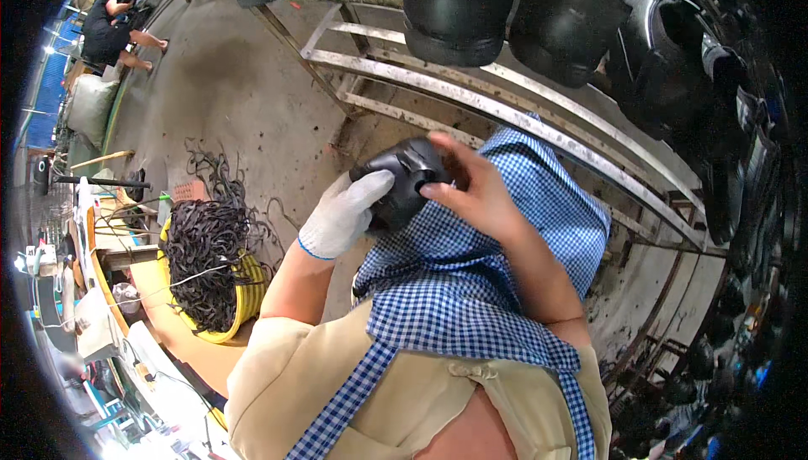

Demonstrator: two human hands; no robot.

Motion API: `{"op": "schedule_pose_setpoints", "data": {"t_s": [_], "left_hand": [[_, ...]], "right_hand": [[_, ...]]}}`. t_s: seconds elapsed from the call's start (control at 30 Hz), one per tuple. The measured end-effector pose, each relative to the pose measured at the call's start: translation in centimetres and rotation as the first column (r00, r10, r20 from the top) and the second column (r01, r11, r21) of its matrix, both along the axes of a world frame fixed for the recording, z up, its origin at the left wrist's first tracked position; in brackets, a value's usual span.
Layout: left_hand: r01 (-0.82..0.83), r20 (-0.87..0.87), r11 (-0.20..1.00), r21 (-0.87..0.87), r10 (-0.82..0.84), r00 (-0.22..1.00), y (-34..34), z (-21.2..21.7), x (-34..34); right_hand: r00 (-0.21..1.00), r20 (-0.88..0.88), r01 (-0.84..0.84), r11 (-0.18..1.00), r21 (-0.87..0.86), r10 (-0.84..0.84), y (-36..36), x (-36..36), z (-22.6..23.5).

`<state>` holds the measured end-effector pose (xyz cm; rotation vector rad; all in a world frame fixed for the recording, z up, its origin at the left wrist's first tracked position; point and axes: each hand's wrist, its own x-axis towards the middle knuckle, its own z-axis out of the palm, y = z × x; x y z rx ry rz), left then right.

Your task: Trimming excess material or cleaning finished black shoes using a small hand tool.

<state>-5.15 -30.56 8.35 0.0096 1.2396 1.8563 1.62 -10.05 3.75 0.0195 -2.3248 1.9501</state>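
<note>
The left hand (341, 216), fitted with a white knit glove with a blue cuff edge, gripped a black glossy item (402, 199) from its left side. The gloved thumb lay across the upper surface; the remaining fingers were largely hidden. The right hand (484, 195), bare, held the right side of the same item in a curved grip, with the thumb tip beside a small dark opening and a finger at the far edge. The exact kind of the item could not be told.

The item was located in front of the wearer's torso, above the lap area of a blue-and-white checked apron (471, 300). The apron was worn over a beige short-sleeved shirt (286, 355).

A metal rack (421, 79) with pale, worn rails stood beyond the hands. Large black rounded pieces (460, 10) were positioned side by side along its upper part, well apart from the held item.

To the left, a yellow basket (249, 292) contained a tangled heap of black strips (202, 258), some of which hung over the rim. A stuffed pale sack (93, 109) was placed at the upper left, near a seated co-worker (103, 29) in dark clothing. The concrete floor (278, 140) was stained.
</note>
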Motion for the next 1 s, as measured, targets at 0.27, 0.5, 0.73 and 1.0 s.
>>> {"op": "schedule_pose_setpoints", "data": {"t_s": [0.27,0.5,0.73,1.0], "left_hand": [[-0.042,-0.607,0.937,-0.347,-0.190,0.772,1.5,0.6,0.8],[0.068,-0.461,0.968,-0.241,-0.176,0.870,1.8,1.3,1.0],[0.087,-0.429,0.980,-0.181,-0.159,0.889,2.1,0.4,1.1],[-0.038,-0.639,0.912,-0.408,-0.255,0.726,2.3,0.7,1.5]], "right_hand": [[0.902,-0.431,0.176,0.877,0.446,0.039,1.5,-0.3,3.0],[0.981,-0.109,0.137,0.974,-0.182,-0.158,0.1,0.5,1.3],[0.975,0.201,0.194,0.793,-0.578,-0.092,0.7,0.9,0.8],[0.925,-0.357,0.169,0.705,0.688,0.127,1.6,1.6,3.9]]}}
